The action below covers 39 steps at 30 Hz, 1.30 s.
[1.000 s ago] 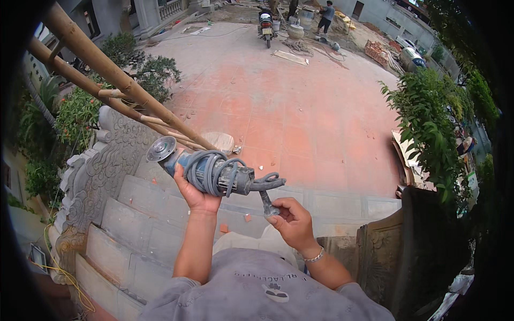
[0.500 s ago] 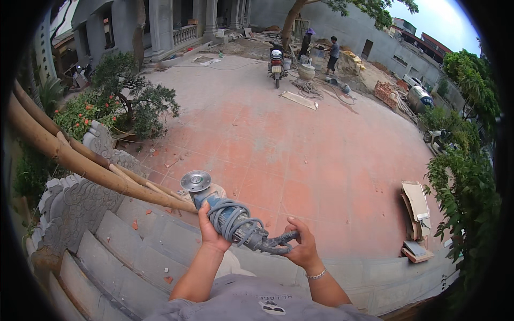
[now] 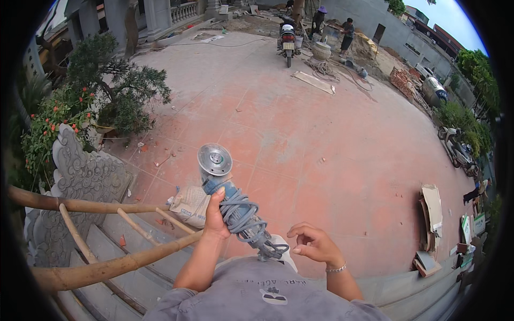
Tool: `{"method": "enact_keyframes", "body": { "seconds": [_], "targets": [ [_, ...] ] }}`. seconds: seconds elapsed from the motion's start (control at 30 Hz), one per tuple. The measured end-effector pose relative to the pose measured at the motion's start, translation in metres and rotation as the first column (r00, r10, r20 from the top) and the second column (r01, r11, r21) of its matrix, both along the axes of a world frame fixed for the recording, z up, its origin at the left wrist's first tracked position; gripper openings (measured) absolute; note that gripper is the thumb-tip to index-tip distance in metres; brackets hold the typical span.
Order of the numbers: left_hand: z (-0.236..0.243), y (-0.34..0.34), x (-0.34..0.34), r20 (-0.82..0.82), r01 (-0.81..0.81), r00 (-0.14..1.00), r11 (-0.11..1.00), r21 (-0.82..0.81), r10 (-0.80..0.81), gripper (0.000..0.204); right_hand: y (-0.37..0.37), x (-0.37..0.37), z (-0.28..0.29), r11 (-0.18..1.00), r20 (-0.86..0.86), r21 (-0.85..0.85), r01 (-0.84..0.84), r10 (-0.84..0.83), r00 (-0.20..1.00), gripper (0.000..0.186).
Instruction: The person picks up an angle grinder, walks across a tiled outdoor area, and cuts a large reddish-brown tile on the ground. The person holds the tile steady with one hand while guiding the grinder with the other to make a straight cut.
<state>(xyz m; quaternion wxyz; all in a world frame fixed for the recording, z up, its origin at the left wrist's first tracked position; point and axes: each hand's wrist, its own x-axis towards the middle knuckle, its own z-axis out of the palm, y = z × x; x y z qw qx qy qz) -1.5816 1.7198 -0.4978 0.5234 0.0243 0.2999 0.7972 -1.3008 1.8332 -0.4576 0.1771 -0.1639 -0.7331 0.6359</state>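
Note:
My left hand grips a blue and grey angle grinder around its body, with the metal disc pointing away from me. A grey power cord is wound around the tool, its lower loops hanging toward my shirt. Just right of that lower end, my right hand is apart from the tool, fingers loosely bent and separated, holding nothing. A bamboo ladder leans at the lower left over grey stone steps, beside a white sack that is partly hidden by my left arm.
Red paving stretches ahead. A carved stone balustrade and shrubs are left; boards and a parked scooter right. A motorbike, coiled hoses and two workers are at the back.
My right hand has let go of the grinder's cord end and moved right. The grinder has turned more upright, disc away from me. The bamboo ladder now lies lower in view.

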Motion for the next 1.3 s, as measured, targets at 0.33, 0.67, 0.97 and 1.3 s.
{"method": "enact_keyframes", "body": {
  "seconds": [0.33,0.67,0.97,1.3],
  "targets": [
    [-0.116,0.306,-0.256,-0.116,-0.294,0.945,0.950,0.108,0.306,0.052,0.351,-0.297,-0.168,0.973,-0.011,0.230,-0.034,0.037,0.999,0.017],
    [-0.112,0.484,-0.583,0.134,-0.723,0.689,0.659,0.208,0.713,0.058,0.586,-0.679,-0.157,0.774,-0.324,-0.588,-0.236,0.042,0.945,0.038],
    [-0.094,0.652,-0.929,0.197,-0.812,0.580,0.543,0.213,0.790,0.058,0.755,-0.987,-0.097,0.899,-0.235,-0.149,-0.413,0.373,0.897,0.017],
    [-0.090,0.830,-1.264,0.099,-0.797,0.604,0.599,0.076,0.791,0.059,0.922,-1.338,-0.122,0.760,-0.207,0.649,0.032,0.136,0.969,0.041]
  ]
}}
